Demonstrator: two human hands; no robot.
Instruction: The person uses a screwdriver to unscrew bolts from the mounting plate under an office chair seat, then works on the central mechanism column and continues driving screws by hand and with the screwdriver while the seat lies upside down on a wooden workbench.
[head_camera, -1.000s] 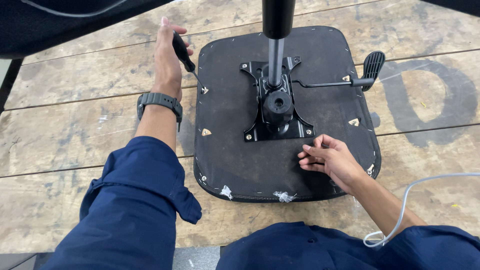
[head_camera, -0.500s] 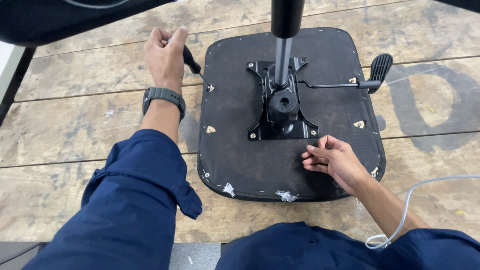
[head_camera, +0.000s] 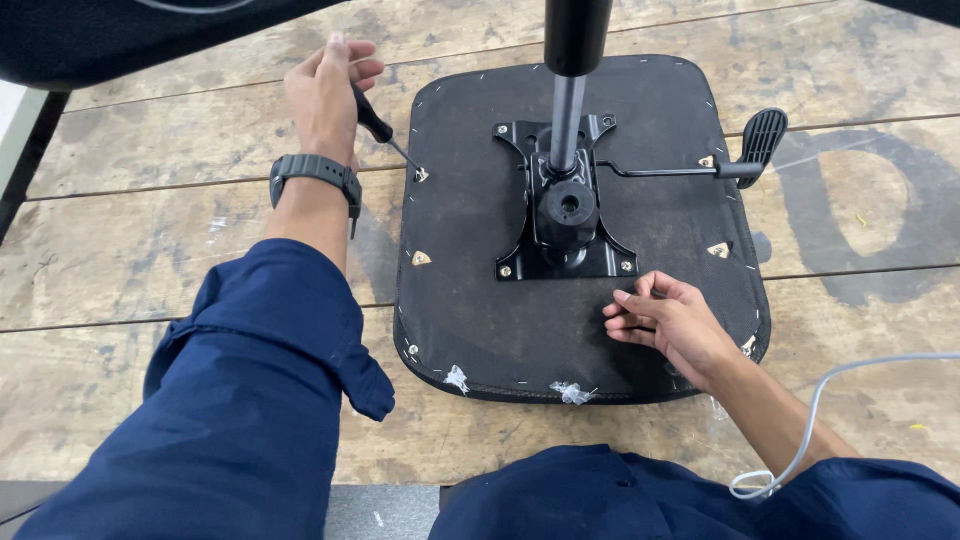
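Left hand (head_camera: 325, 95) has swung the screwdriver (head_camera: 385, 135) tip onto the seat (head_camera: 520, 320) edge screw, grip closed on it; right hand (head_camera: 668, 322) loosely curled, empty, resting on seat.

We take this for a workshop or assembly bench. The scuffed, paint-stained wooden plank worktop (head_camera: 180, 270) bears scratches and a faded dark painted mark. On it lies an upturned black fabric-covered chair seat base (head_camera: 480, 320) with a black metal mounting plate (head_camera: 565, 215), a grey steel gas-lift column (head_camera: 566, 110) and a black plastic adjustment lever (head_camera: 745, 150). The navy blue work-uniform sleeves (head_camera: 260, 380) and a black-handled screwdriver (head_camera: 385, 135) also suggest manual assembly work.
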